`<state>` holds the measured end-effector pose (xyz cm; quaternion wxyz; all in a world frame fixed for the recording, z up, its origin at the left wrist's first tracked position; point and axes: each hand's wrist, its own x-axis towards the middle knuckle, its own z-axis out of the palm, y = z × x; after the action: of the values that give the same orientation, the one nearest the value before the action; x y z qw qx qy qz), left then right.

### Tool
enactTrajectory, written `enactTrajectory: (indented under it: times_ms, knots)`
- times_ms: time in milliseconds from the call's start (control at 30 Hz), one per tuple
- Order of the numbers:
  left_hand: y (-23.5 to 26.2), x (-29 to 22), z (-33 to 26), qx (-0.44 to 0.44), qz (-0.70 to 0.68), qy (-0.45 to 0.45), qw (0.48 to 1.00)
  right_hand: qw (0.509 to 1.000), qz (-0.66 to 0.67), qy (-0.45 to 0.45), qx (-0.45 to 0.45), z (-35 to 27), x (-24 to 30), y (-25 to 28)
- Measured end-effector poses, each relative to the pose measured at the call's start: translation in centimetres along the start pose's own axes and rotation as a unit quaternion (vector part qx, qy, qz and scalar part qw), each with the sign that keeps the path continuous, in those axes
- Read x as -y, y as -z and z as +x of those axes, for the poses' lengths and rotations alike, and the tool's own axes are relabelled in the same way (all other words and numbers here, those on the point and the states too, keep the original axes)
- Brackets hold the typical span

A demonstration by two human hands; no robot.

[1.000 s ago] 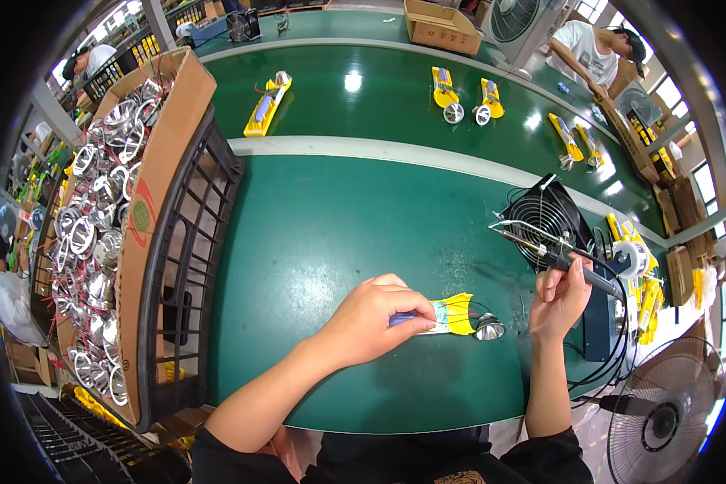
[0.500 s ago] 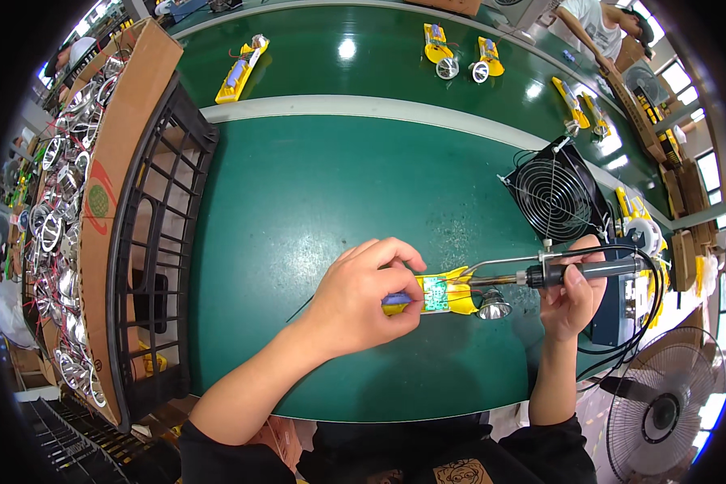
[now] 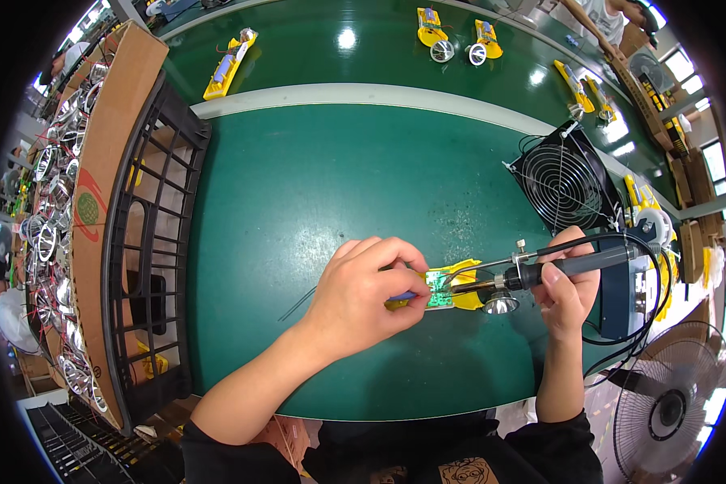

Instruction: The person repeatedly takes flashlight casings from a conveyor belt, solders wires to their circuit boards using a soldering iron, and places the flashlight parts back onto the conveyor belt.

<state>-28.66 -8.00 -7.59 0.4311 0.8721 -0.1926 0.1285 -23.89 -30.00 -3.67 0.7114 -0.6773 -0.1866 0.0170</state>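
Observation:
A yellow lamp housing [image 3: 468, 302] lies on the green bench, with a green circuit board [image 3: 439, 289] in it and a shiny round reflector [image 3: 501, 302] at its right end. My left hand [image 3: 367, 290] rests over the housing's left part, thumb and forefinger pinched by a blue cell [image 3: 400, 300]. Two thin dark wires [image 3: 298, 303] stick out to the left from this closed hand; what lies inside the fingers is partly hidden. In my right hand [image 3: 569, 289] is a soldering iron [image 3: 573, 269] with a thin metal feed tube [image 3: 488, 264] clamped along it. Its tip reaches the board.
To the left stands a black plastic crate [image 3: 157, 218] beside a cardboard box [image 3: 97, 210] full of reflectors. A black square fan [image 3: 563, 185] and a blue box [image 3: 615, 302] stand at right. Yellow housings [image 3: 230, 64] lie on the far green belt. A floor fan [image 3: 669, 411] is lower right.
The iron has moved slightly left, its tip now over the circuit board. Two thin wires now show left of my left hand, where one showed before. The whole view has shifted a little.

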Motion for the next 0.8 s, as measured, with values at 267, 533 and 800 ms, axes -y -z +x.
enactTrajectory:
  times_ms: [267,533,800]
  knots:
    - [-0.2,0.3,0.0,-0.002,-0.022,0.016,1.0,1.0,-0.011,-0.01,0.009,0.0,0.0,-0.2]
    - [-0.2,0.2,-0.1,0.004,-0.027,0.03,0.999,1.0,-0.012,-0.014,0.014,-0.1,-0.1,-0.2]
    - [-0.2,0.3,0.1,-0.006,-0.028,0.014,0.999,0.999,-0.032,-0.007,-0.035,0.0,-0.1,-0.6]
